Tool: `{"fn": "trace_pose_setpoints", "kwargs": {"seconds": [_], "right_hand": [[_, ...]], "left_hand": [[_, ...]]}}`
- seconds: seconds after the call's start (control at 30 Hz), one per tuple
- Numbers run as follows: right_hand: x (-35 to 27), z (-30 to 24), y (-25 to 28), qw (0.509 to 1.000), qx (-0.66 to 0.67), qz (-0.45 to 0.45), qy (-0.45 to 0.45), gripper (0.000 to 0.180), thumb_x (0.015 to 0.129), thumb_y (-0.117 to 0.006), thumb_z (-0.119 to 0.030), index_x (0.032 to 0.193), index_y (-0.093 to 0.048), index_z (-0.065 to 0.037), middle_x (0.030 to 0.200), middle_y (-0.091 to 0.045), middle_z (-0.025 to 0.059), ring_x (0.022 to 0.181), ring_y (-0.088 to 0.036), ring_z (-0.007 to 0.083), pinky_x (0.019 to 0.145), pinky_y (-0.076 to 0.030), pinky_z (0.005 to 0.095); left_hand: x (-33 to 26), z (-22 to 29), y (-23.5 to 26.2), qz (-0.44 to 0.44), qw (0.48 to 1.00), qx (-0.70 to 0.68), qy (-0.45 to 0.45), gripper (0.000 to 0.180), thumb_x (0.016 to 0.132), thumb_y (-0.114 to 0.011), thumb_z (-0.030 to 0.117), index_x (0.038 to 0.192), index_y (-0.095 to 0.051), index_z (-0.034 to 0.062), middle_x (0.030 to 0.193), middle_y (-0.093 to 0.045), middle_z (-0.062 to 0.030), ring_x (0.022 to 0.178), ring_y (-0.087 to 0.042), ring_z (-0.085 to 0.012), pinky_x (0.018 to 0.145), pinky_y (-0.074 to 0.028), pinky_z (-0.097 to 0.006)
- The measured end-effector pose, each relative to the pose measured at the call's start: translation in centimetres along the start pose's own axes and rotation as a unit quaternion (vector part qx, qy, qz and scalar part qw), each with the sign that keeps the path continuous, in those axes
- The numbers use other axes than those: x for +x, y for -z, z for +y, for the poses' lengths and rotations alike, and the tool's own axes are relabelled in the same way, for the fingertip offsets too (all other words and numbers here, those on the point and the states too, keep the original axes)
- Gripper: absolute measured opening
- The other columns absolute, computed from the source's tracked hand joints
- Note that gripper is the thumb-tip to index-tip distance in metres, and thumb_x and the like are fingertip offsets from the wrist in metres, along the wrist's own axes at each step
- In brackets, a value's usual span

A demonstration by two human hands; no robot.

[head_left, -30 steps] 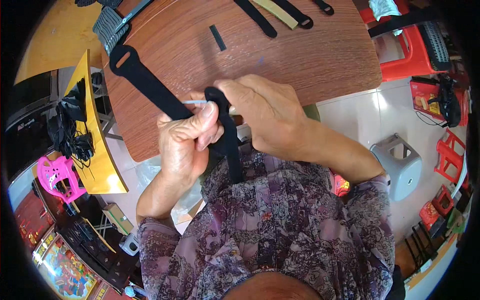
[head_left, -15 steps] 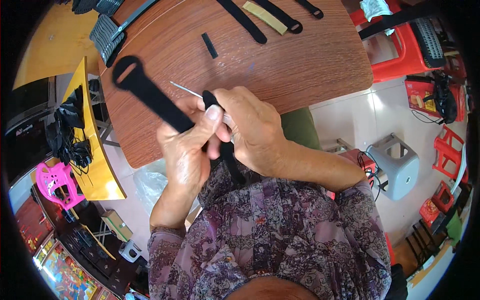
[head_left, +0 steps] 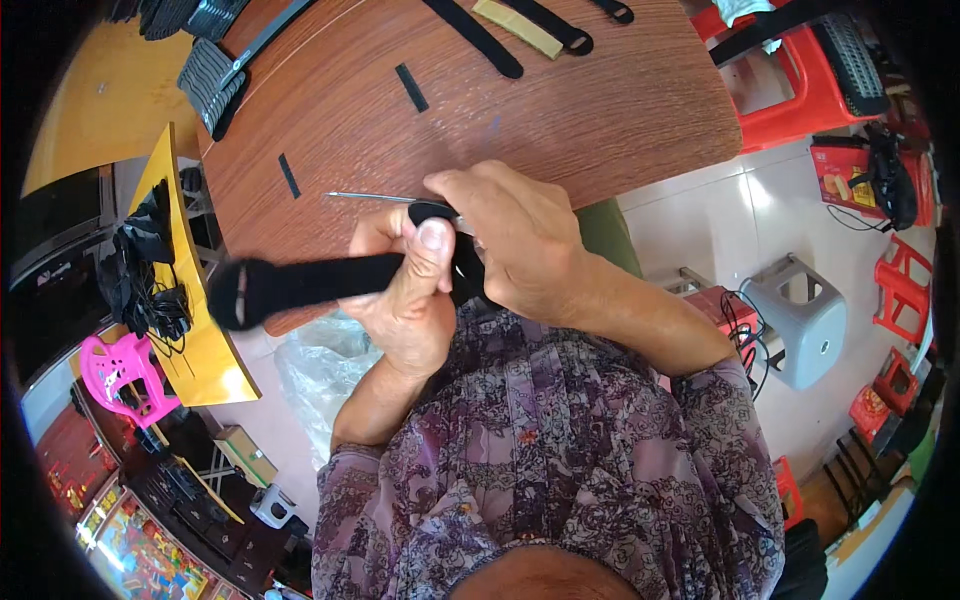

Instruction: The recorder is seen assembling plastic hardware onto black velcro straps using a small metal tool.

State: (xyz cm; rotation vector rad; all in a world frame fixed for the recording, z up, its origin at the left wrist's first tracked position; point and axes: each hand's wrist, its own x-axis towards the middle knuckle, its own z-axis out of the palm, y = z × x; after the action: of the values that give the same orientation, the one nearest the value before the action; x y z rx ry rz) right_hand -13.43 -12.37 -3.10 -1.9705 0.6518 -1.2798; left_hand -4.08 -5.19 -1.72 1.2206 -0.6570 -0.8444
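My left hand (head_left: 405, 285) pinches a black fabric strap (head_left: 330, 277) between thumb and fingers. The strap sticks out to the left and ends in a rounded tab with a slot, blurred by motion. Its other part curls over near my left thumb. Closed close beside it, my right hand (head_left: 525, 235) grips a thin pointed metal tool like an awl (head_left: 365, 196), whose tip points left past the curled strap. The tool's handle is mostly hidden in my fingers. Both hands are held above the near edge of the brown wooden table (head_left: 600, 120).
Short dark strips (head_left: 411, 87) lie on the table. More black straps (head_left: 475, 38) and a tan strip (head_left: 518, 28) are at the far edge, and bundled grey-black straps (head_left: 210, 85) at far left. A red stool (head_left: 790, 90) and a grey stool (head_left: 795, 320) stand right.
The strap's slotted end has swung down and left, and my left hand has moved slightly right. The metal tool now lies flatter. A second short dark strip shows on the table, previously behind the strap.
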Motion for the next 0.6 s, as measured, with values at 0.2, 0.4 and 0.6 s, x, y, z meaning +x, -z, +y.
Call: {"fn": "trace_pose_setpoints", "kwargs": {"seconds": [0.2, 0.4, 0.6], "right_hand": [[0.0, -1.0, 1.2, 0.952, 0.201, -0.034, -0.227, 0.023, 0.076, -0.051, 0.010, 0.095, -0.061, 0.003, 0.073, -0.058, 0.0034, 0.057, -0.049, 0.0053, 0.050, -0.041, 0.0195], [0.3, -1.0, 1.2, 0.833, 0.395, -0.044, -0.384, 0.016, 0.076, -0.052, 0.008, 0.088, -0.063, 0.006, 0.065, -0.057, 0.0045, 0.052, -0.048, 0.0054, 0.045, -0.037, 0.0187], [0.4, -0.9, 1.1, 0.759, 0.471, -0.048, -0.446, 0.015, 0.077, -0.053, 0.006, 0.089, -0.061, 0.007, 0.068, -0.059, 0.0084, 0.050, -0.047, 0.0067, 0.043, -0.036, 0.0190]], "left_hand": [[-0.3, -0.2, 0.5, -0.081, 0.994, 0.039, -0.059, 0.026, 0.080, -0.068, 0.018, 0.088, -0.053, -0.0017, 0.069, -0.057, -0.0100, 0.058, -0.051, -0.0146, 0.060, -0.044, -0.027], [-0.3, -1.0, 2.3, -0.090, 0.969, 0.160, -0.167, 0.030, 0.079, -0.068, 0.024, 0.080, -0.056, -0.0030, 0.073, -0.060, -0.0139, 0.065, -0.056, -0.0192, 0.065, -0.045, -0.031], [-0.9, -0.3, 2.0, -0.101, 0.986, 0.046, -0.128, 0.021, 0.083, -0.064, 0.017, 0.083, -0.058, -0.0031, 0.079, -0.061, -0.0161, 0.057, -0.056, -0.0173, 0.057, -0.047, -0.028]]}}
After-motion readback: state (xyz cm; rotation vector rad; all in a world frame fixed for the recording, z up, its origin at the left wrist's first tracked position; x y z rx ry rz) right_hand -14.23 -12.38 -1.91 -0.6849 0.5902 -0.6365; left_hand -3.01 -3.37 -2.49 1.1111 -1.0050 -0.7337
